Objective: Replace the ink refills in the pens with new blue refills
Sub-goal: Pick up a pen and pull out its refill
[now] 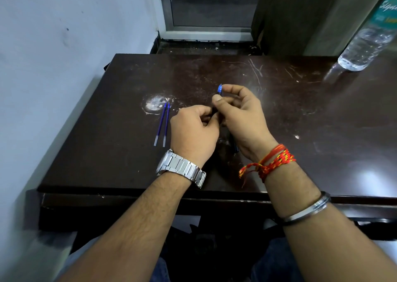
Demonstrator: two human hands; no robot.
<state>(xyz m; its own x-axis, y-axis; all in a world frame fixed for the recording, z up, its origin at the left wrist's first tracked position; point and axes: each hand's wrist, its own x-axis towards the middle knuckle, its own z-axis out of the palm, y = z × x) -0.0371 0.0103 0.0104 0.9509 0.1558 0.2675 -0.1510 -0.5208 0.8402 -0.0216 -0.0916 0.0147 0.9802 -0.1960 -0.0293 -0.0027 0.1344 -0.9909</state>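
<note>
My left hand [194, 131] and my right hand [240, 116] meet over the middle of the dark table [300, 114], both closed around one dark pen [219, 90]. Only its blue tip shows, poking up past my right thumb and forefinger; the barrel is hidden in my fingers. Two blue refills [162, 123] lie side by side on the table just left of my left hand. Something dark with a bit of blue, perhaps another pen [233, 144], lies under my right palm, mostly hidden.
A plastic water bottle [365, 45] stands at the table's far right. A white wall runs along the left, close to the table edge. A window frame and curtain are behind the table. A pale scuffed patch [154, 105] marks the tabletop above the refills.
</note>
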